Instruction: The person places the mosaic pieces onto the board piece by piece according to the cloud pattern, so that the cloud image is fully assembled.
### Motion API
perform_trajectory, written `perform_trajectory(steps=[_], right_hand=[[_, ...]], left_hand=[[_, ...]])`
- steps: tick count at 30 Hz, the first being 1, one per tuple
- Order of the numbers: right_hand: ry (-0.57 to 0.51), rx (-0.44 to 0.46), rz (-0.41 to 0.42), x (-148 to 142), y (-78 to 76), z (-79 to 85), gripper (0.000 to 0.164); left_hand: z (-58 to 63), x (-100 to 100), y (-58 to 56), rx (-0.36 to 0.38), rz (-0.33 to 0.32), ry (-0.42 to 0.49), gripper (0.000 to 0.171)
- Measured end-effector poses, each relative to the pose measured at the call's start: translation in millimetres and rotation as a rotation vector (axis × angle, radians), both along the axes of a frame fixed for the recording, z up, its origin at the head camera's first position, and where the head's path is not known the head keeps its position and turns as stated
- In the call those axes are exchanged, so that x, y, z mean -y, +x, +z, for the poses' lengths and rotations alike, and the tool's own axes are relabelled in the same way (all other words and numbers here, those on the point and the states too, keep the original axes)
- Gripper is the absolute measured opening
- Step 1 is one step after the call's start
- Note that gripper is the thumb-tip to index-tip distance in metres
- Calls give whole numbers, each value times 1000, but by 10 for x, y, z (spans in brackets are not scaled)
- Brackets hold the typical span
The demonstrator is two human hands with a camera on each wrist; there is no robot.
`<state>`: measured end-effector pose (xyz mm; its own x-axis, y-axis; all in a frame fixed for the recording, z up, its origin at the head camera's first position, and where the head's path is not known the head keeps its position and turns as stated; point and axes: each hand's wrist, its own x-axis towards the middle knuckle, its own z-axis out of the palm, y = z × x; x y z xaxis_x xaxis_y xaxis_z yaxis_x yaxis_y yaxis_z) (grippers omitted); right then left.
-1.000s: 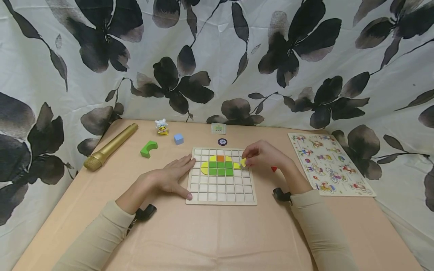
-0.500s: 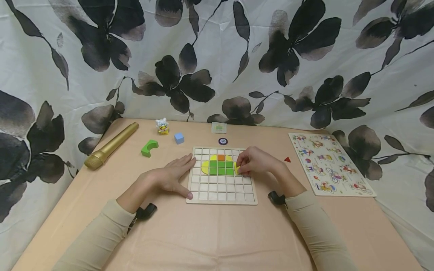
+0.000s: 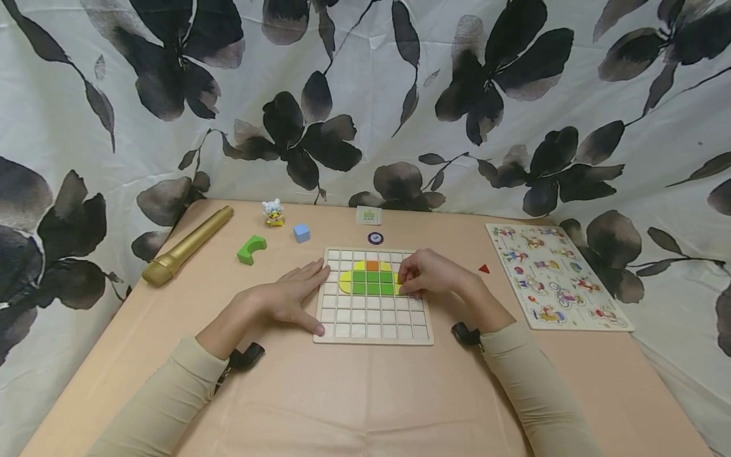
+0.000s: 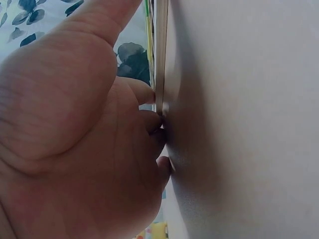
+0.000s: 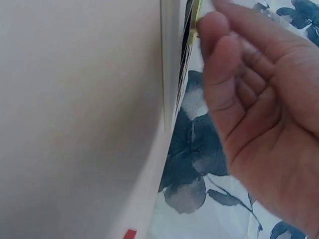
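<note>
A white grid board lies on the table, with green tiles, an orange tile and yellow pieces forming a shape in its upper half. My left hand rests against the board's left edge, fingers extended and thumb at the lower left corner. At the right end of the green row, the bent fingers of my right hand pinch a small yellow piece, mostly hidden under the fingertips. The right wrist view shows this yellow piece at the board's face, by the fingertips.
A red triangle lies right of my right hand, before a picture board. Behind the grid are a dark round token and a card. Leftward sit a blue cube, green arch, toy figure and gold microphone.
My right hand has moved left and slightly down with the yellow piece, to the end of the green row, uncovering the red triangle. Over the last half second it barely moves; the left hand stays put.
</note>
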<state>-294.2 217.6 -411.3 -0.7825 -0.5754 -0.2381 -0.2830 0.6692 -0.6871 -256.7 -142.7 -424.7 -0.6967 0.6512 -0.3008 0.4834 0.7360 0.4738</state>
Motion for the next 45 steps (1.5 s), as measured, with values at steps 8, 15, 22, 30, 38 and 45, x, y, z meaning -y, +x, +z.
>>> perform_trajectory(steps=[8,15,22,30,38,45], right_hand=[[-35,-249,-85,-294,-39,261,28],[-55,-333,-211,-766,-78,436,38],[59,-291,-317,-1198,-95,416,40],[221,-203,-315,-1553,-105,252,35],[285,-142,-339,-1644,-105,153,21],[269,-152,-333,-1628,-133,94,13]], left_hand=[[1,1,3,-1,-2,3,135],[23,3,13,7,5,-1,134],[16,7,27,10,16,-2,134],[21,9,31,6,14,-1,134],[20,7,34,-4,11,1,133],[13,12,39,-1,13,4,134]])
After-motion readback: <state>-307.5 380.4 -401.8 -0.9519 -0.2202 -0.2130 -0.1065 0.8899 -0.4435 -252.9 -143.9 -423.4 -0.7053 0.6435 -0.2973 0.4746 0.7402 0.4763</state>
